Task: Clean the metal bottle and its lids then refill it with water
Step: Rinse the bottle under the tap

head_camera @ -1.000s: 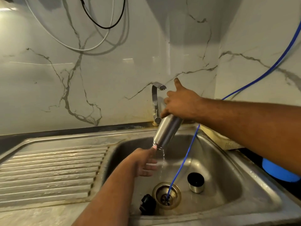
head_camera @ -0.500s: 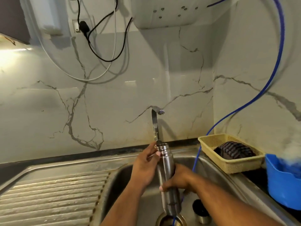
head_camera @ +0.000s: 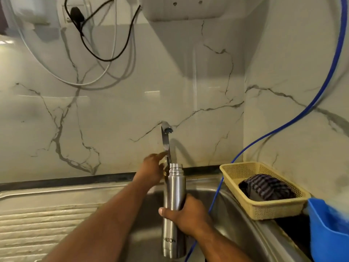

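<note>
steel bottle (head_camera: pixel 173 210) now stands upright over the sink (head_camera: pixel 232 210), mouth open and threads bare, where a second ago it was tipped mouth-down and draining a thin stream into the basin. the right hand (head_camera: pixel 186 217) has shifted from the base to the middle of the body and wraps round it, thumb across the front. the left hand (head_camera: pixel 151 171) has left the bottle's neck and gone to the tap (head_camera: pixel 165 137), forefinger stretched out against the stem; the other fingers curl near the tap's foot, and i cannot tell whether they close on a handle there. no water runs from the spout, and the bottle's mouth sits below it, slightly to the right. i judge the rinse water is dumped and a fresh filling is about to start, either another rinse or the refill. the lids, in the basin a second ago, are out of view now.
</note>
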`<act>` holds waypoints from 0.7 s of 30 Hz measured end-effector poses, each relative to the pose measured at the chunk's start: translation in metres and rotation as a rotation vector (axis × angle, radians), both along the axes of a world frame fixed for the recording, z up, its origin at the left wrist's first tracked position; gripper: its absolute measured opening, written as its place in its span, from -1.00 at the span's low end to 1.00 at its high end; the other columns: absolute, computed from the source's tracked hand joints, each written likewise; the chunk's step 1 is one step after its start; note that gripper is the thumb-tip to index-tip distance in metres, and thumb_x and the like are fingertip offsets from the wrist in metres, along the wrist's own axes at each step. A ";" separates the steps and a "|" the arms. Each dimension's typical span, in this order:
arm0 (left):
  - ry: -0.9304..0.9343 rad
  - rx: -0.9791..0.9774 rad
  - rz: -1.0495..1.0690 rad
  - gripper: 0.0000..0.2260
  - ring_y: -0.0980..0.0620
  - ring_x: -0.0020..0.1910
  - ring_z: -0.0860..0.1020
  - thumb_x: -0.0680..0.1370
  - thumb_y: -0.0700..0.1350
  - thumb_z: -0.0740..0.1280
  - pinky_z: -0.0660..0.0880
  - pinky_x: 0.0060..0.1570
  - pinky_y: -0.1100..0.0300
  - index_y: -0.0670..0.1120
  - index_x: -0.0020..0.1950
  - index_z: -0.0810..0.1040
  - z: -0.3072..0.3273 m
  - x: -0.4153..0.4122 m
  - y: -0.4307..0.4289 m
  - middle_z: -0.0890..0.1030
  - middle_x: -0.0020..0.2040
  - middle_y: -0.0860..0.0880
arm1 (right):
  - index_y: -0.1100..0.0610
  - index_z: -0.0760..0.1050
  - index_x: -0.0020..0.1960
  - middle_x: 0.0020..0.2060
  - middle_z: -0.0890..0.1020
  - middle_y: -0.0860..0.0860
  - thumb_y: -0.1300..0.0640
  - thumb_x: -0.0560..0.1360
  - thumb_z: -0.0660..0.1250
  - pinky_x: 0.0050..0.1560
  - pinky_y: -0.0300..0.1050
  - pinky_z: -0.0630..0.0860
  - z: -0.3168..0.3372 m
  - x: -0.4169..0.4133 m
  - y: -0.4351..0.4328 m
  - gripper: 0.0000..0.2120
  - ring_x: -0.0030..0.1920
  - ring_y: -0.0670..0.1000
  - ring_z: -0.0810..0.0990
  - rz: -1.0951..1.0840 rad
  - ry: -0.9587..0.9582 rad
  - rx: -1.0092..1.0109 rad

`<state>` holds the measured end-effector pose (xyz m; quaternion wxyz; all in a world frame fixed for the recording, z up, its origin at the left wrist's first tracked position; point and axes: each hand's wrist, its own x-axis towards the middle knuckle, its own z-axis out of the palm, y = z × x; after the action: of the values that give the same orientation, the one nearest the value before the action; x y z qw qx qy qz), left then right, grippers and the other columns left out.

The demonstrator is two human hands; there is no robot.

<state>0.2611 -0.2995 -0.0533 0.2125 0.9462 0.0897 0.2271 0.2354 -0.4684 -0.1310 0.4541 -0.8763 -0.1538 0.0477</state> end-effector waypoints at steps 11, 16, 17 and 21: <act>-0.197 -0.214 0.104 -0.77 -0.04 -0.16 0.63 0.63 -0.15 0.31 0.53 -0.14 0.29 -0.14 -0.13 0.72 -0.005 0.046 -0.005 0.69 -0.19 -0.05 | -0.03 0.51 0.24 0.07 0.68 -0.09 -0.28 0.27 0.60 -0.02 -0.14 0.63 -0.003 0.003 -0.003 -0.34 -0.04 -0.09 0.67 0.009 0.021 0.008; -0.267 -0.282 0.182 -0.77 0.04 -0.20 0.55 0.65 -0.15 0.31 0.34 -0.15 0.24 -0.11 -0.07 0.75 -0.011 0.033 -0.003 0.65 -0.22 0.00 | -0.04 0.49 0.29 0.10 0.68 -0.07 -0.27 0.29 0.59 0.05 -0.06 0.65 -0.003 0.001 0.000 -0.32 0.01 -0.06 0.67 0.031 0.025 -0.004; -0.275 -0.290 0.182 -0.77 0.05 -0.21 0.56 0.66 -0.14 0.31 0.33 -0.14 0.24 -0.10 -0.05 0.75 -0.012 0.033 -0.003 0.62 -0.23 0.02 | -0.04 0.49 0.30 0.10 0.68 -0.07 -0.27 0.29 0.59 0.05 -0.06 0.65 -0.003 0.001 0.000 -0.32 0.01 -0.06 0.67 0.032 0.023 -0.011; -0.306 -0.296 0.169 -0.79 0.20 -0.31 0.49 0.66 -0.13 0.31 0.33 -0.18 0.30 -0.11 0.00 0.75 -0.016 0.033 -0.003 0.61 -0.23 0.06 | -0.05 0.50 0.31 0.09 0.69 -0.07 -0.27 0.29 0.59 0.01 -0.08 0.65 -0.003 0.001 0.001 -0.32 -0.02 -0.07 0.68 0.042 0.022 -0.025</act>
<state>0.2942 -0.3023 -0.0689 0.3403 0.8484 0.1675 0.3693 0.2360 -0.4679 -0.1344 0.4438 -0.8778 -0.1665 0.0686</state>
